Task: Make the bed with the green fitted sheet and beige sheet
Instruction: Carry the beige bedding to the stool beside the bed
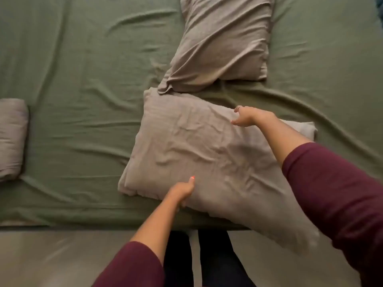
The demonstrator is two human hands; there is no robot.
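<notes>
The green fitted sheet [78,83] covers the mattress, wrinkled all over. A beige pillow [186,146] lies near the bed's front edge, its right end hanging past the edge. My left hand [183,191] grips the pillow's near edge, thumb on top and fingers tucked under. My right hand [249,117] holds the pillow's far edge, with its fingers curled over the fabric. A second beige pillow [223,42] lies farther back, touching the first one's far corner. A folded beige sheet [11,139] rests on the bed at the far left.
The floor [62,255] runs along the bed's front edge [83,225]. My legs [199,257] stand against the bed. Wide stretches of green sheet lie to the left and right of the pillows.
</notes>
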